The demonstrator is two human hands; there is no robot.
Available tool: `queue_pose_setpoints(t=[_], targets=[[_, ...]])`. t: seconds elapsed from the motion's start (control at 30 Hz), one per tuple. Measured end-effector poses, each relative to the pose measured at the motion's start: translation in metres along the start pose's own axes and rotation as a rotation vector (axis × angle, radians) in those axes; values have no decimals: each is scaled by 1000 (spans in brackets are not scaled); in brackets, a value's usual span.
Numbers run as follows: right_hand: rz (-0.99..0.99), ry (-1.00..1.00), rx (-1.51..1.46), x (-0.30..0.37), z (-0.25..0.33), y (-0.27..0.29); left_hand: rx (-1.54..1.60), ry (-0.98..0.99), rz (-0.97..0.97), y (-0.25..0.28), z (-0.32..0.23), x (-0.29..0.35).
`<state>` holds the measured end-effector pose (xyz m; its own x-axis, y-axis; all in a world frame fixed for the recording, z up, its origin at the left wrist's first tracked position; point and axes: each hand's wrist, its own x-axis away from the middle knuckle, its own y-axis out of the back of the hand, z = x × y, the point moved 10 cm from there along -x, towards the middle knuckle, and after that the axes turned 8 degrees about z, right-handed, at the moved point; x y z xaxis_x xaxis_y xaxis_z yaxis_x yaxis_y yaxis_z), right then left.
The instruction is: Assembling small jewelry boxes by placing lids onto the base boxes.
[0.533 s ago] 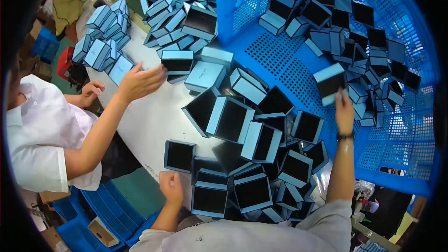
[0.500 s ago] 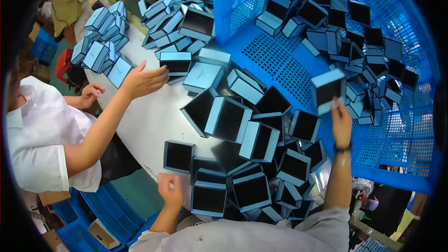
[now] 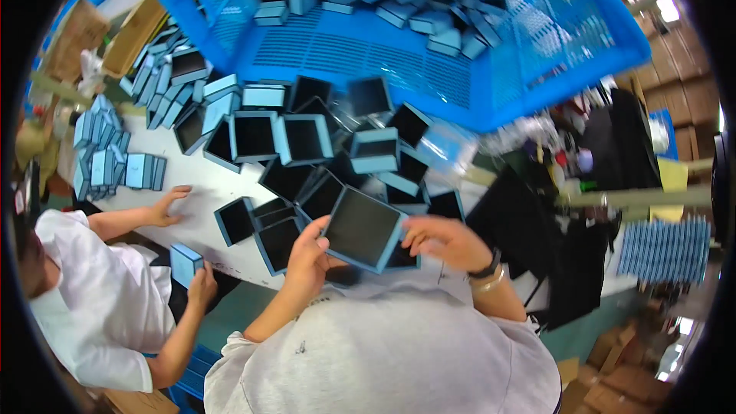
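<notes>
My left hand grips an open light-blue box with a black inside, thumb on its left edge. The box is tilted, its dark face upward, over the near part of the table. Beside its right edge is my right hand, slightly blurred, fingers apart; whether they touch the box I cannot tell. Just beyond lie more open black-lined boxes in a loose pile. At the left, a co-worker's hand holds a closed blue box, and their other hand rests near the white table.
A large blue perforated crate at the far side holds many boxes. Closed boxes are stacked at the far left. Clear plastic bags lie right of the pile. A black bag and striped blue cloth are farther right.
My view has swung to the right. My right hand has come back from the crate to my front, and my left hand now holds a box. The co-worker now has a box in one hand.
</notes>
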<state>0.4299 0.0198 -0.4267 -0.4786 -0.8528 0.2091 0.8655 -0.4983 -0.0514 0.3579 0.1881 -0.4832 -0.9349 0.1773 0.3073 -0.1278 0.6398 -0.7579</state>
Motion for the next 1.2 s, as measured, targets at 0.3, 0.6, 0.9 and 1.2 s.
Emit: queue_pose_setpoints(t=[0.3, 0.6, 0.9, 1.2], targets=[[-1058, -895, 739, 259, -188, 187, -245, 21, 10, -32, 36, 46], [-898, -818, 1060, 247, -227, 124, -283, 39, 21, -50, 63, 75], [-1373, -801, 547, 239, -242, 92, -341, 71, 25, -69, 81, 79], [-1177, -836, 2, 241, -321, 130, -465, 113, 22, -56, 92, 87]])
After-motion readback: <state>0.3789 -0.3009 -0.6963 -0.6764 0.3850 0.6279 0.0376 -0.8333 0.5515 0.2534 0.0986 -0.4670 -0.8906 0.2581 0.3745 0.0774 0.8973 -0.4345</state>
